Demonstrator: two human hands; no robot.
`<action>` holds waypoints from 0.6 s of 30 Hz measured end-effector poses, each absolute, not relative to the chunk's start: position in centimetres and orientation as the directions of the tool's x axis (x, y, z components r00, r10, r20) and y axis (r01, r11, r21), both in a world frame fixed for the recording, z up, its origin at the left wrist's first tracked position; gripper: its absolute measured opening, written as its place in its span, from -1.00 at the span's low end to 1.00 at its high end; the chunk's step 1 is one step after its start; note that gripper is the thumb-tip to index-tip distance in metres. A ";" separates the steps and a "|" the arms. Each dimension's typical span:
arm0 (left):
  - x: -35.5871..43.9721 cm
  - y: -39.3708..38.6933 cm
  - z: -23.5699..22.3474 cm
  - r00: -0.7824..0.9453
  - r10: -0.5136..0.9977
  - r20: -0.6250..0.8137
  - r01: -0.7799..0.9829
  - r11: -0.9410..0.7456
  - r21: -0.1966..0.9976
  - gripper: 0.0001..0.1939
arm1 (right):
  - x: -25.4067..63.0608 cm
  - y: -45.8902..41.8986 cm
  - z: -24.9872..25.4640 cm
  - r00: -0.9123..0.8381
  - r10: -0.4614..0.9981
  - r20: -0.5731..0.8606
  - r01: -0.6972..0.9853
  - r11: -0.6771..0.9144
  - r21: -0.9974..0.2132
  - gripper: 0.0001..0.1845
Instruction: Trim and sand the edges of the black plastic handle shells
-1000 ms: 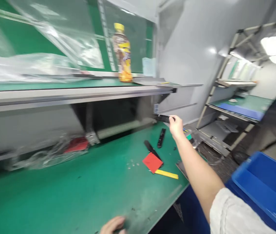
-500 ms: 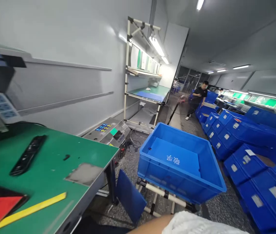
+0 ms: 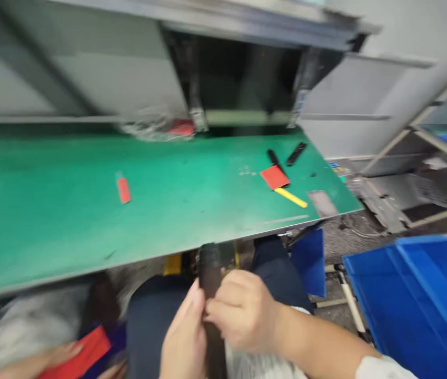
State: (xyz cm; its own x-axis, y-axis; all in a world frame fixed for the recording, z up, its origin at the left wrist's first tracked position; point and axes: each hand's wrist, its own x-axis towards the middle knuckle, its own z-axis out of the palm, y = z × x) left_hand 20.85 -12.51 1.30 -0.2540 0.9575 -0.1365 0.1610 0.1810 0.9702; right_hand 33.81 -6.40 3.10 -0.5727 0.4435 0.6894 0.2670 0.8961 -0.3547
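Note:
A long dark plastic part (image 3: 209, 271), blurred by motion, stands lengthwise above my lap at the bench's front edge. Wrapped along its left side is my left hand (image 3: 186, 334), closed on it with the thumb pointing up. My right hand (image 3: 242, 310) is closed too, its curled fingers pinched together against the part's right side. Whatever sits between those right fingertips is hidden. On the green bench (image 3: 191, 195) beyond lie a black strip-like part (image 3: 296, 153), a red square piece (image 3: 274, 177) over another dark part, and a yellow strip (image 3: 291, 198).
A small red piece (image 3: 123, 190) lies on the bench's left half. At lower left, a co-worker's hand (image 3: 57, 355) holds a red sheet (image 3: 85, 353). Blue crate (image 3: 416, 295) stands at right on a pipe frame. A shelf (image 3: 247, 23) overhangs the bench.
The view has swung left and down, from the aisle and blue crate to the bench and my lap. Both my hands and the dark part have come into sight; earlier only a forearm showed.

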 end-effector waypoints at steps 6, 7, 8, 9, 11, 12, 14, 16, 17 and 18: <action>19.3 -15.9 2.2 -0.441 0.786 -0.433 -0.385 0.269 0.883 -0.40 | 32.0 -8.3 2.8 -0.628 0.427 0.651 0.194 0.896 -0.400 -0.73; 19.3 -15.9 2.4 -0.438 0.785 -0.438 -0.419 0.254 0.872 -0.42 | 31.8 -8.6 2.9 -0.631 0.424 0.650 0.189 0.896 -0.401 -0.74; 19.2 -15.9 2.5 -0.436 0.790 -0.431 -0.433 0.236 0.870 -0.44 | 31.6 -8.9 3.0 -0.629 0.424 0.652 0.178 0.895 -0.409 -0.76; 19.1 -15.9 2.6 -0.425 0.804 -0.417 -0.444 0.217 0.869 -0.48 | 31.5 -9.1 3.3 -0.620 0.429 0.657 0.157 0.888 -0.432 -0.78; 18.3 -15.6 2.8 -0.319 0.864 -0.391 -0.493 0.201 0.847 -0.55 | 31.7 -9.5 3.8 -0.572 0.488 0.659 0.086 0.835 -0.544 -0.82; 17.8 -15.4 2.9 -0.233 0.897 -0.376 -0.535 0.205 0.820 -0.57 | 31.9 -9.6 4.0 -0.539 0.537 0.649 0.045 0.787 -0.615 -0.83; 16.6 -15.0 3.0 -0.099 0.935 -0.340 -0.634 0.204 0.745 -0.59 | 32.3 -9.5 4.0 -0.484 0.603 0.634 -0.017 0.718 -0.696 -0.78; 15.3 -14.5 3.2 -0.107 0.942 -0.319 -0.717 0.149 0.681 -0.59 | 32.3 -8.7 2.7 -0.484 0.609 0.629 0.006 0.720 -0.693 -0.69; 14.6 -14.2 3.4 -0.151 0.937 -0.315 -0.741 0.103 0.663 -0.58 | 31.9 -7.9 1.7 -0.502 0.602 0.621 0.040 0.734 -0.678 -0.64; 13.9 -14.0 3.5 -0.199 0.928 -0.314 -0.753 0.061 0.655 -0.57 | 31.3 -7.0 0.4 -0.523 0.605 0.601 0.081 0.737 -0.671 -0.60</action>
State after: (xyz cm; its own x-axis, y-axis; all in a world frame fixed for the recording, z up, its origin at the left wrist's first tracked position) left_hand 13.93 -14.02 3.51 -0.1986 0.9283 -0.3145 -0.7535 0.0606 0.6547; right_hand 31.29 -7.01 0.40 -0.5228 0.6046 0.6009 0.0805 0.7368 -0.6713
